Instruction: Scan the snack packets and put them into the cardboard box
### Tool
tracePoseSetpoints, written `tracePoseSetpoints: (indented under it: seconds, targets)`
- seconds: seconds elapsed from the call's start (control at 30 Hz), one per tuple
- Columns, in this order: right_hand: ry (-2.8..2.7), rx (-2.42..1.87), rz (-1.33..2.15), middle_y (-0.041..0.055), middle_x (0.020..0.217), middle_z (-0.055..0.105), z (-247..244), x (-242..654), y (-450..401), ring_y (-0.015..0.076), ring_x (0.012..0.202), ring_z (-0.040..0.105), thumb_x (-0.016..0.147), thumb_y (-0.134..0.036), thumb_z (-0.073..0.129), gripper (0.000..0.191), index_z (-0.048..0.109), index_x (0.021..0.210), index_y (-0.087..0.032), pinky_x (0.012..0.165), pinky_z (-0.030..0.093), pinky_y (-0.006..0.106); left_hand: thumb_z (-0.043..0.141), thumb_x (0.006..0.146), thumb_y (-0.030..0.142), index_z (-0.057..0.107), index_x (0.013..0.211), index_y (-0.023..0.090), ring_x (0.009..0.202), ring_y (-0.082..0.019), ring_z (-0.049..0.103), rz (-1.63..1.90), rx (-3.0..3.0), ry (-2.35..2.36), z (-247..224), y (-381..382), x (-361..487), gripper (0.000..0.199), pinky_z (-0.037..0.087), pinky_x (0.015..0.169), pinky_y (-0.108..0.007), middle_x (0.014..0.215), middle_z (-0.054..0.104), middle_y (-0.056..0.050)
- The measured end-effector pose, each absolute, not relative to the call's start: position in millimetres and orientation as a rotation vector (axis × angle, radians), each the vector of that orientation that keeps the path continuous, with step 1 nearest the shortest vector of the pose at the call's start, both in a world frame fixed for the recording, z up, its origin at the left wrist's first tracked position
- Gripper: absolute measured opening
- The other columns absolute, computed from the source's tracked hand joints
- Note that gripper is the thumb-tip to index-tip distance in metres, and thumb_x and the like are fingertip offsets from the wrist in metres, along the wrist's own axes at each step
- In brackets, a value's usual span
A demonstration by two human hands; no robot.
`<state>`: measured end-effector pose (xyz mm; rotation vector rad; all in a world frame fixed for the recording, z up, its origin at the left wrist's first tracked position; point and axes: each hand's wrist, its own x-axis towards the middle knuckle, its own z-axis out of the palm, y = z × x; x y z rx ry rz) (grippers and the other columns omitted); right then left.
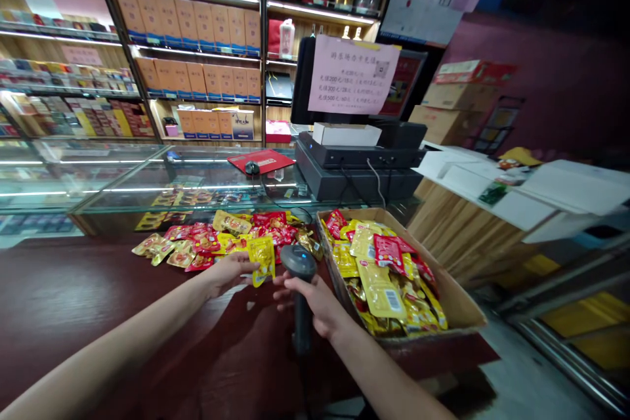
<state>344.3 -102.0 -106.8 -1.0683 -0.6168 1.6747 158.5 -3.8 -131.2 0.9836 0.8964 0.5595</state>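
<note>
"Head view: the left hand [229, 273]?"
"It pinches a yellow snack packet [260, 261], probably light, soft and slippery; its edge seems the best hold."
"The right hand [309, 298]?"
"It's clenched around a barcode scanner [298, 261], just beside the packet."

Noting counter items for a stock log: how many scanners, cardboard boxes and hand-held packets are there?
Scanner: 1
Cardboard box: 1
Held packet: 1
Total: 3

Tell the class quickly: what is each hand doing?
Left hand: closed, holding a yellow snack packet.
Right hand: closed, holding a handheld barcode scanner.
</note>
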Motion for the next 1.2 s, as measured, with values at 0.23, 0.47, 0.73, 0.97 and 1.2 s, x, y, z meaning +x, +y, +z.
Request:
tracePoseSetpoints:
  seconds: [0.23,0.47,0.73,0.97,1.2]
  targets:
    - [-0.814,-1.26,1.69,0.0012,0.062,0.062,-110.2,340.0,-118.3,0.013,0.049,0.058,0.058,-0.027,0.067,0.021,0.056,0.07,-0.013,0.042,0.042,0.023,0.072,0.07,0.019,0.063,0.086,0.014,0.079,-0.018,0.066,0.567,0.876,0.869,-135.1,15.0,172.3,0.019,0.053,0.074,-0.03,0.091,0.07,-0.009]
    - [-0.889,-1.259,1.722,-0.0007,0.06,0.058,-116.4,334.1,-125.5,0.0123,0.048,0.057,0.06,-0.027,0.063,0.02,0.055,0.072,-0.014,0.042,0.041,0.022,0.072,0.07,0.016,0.059,0.073,0.014,0.068,-0.012,0.062,0.549,0.875,0.851,-130.0,16.2,186.0,0.013,0.052,0.066,-0.025,0.074,0.066,-0.003]
    - [-0.869,-1.249,1.709,-0.0009,0.059,0.058,-117.3,335.9,-124.6,0.0125,0.047,0.057,0.057,-0.027,0.064,0.021,0.055,0.07,-0.013,0.041,0.042,0.022,0.077,0.063,0.019,0.061,0.073,0.013,0.064,-0.012,0.061,0.559,0.886,0.884,-121.5,12.9,190.3,0.019,0.051,0.062,-0.025,0.072,0.065,-0.003]
    - [-0.821,-1.231,1.692,0.0029,0.066,0.063,-115.2,336.9,-126.2,0.0147,0.055,0.059,0.055,-0.025,0.067,0.02,0.059,0.07,-0.012,0.047,0.044,0.024,0.076,0.064,0.019,0.062,0.076,0.014,0.066,-0.013,0.062,0.55,0.88,0.879,-124.5,12.6,189.7,0.019,0.05,0.063,-0.025,0.077,0.068,-0.004]
    - [-0.624,-1.24,1.411,0.0,0.077,0.065,-95.9,364.5,-108.5,0.0119,0.069,0.057,0.054,-0.011,0.067,0.026,0.064,0.079,-0.016,0.067,0.049,0.026,0.067,0.073,0.042,0.063,0.097,0.015,0.087,-0.021,0.064,0.376,0.894,0.796,-95.0,-1.0,191.6,0.036,0.05,0.076,-0.031,0.093,0.069,-0.01]
